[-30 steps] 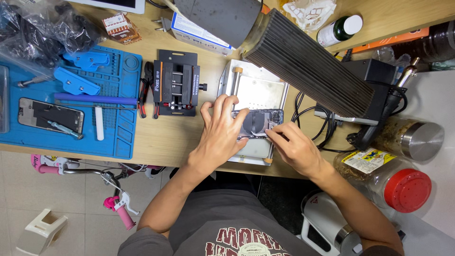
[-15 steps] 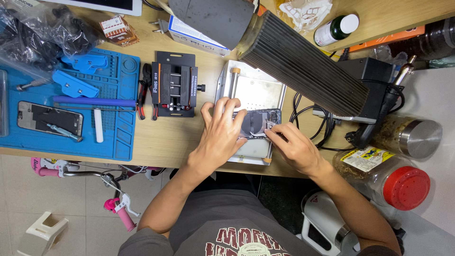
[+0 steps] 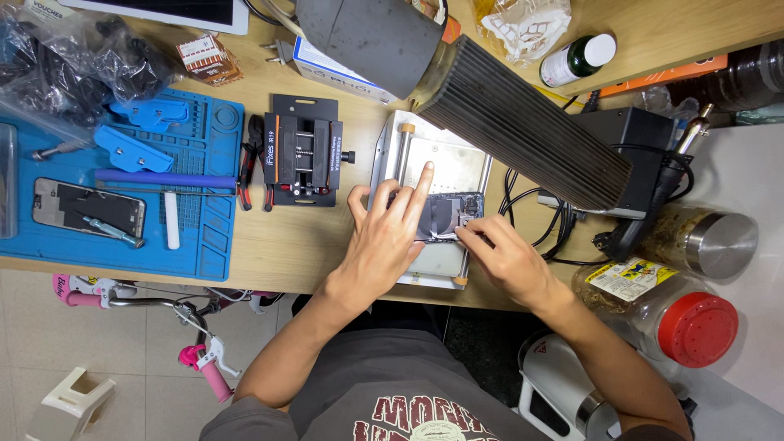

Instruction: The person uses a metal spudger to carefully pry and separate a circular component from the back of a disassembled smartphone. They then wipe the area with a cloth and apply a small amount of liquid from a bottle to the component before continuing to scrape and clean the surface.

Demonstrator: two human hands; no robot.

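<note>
An opened phone [image 3: 454,216] with its insides showing lies on a flat metal heating plate [image 3: 438,155] at the desk's front edge. My left hand [image 3: 384,237] presses down on the phone's left half, fingers spread, the index finger stretched onto the plate. My right hand [image 3: 508,260] sits at the phone's lower right corner with fingertips pinched together on a small part or tool there; what it grips is too small to tell.
A black clamp jig [image 3: 304,152] stands left of the plate. Further left, a blue repair mat [image 3: 208,245] carries another phone [image 3: 88,207], a purple bar and tools. A large ribbed grey duct [image 3: 523,122] overhangs the plate's right side. Cables, jars and a red-lidded container [image 3: 694,328] crowd the right.
The view has shifted slightly. My left index finger has stretched further up onto the plate, and my right fingertips have closed in on the phone's lower right corner.
</note>
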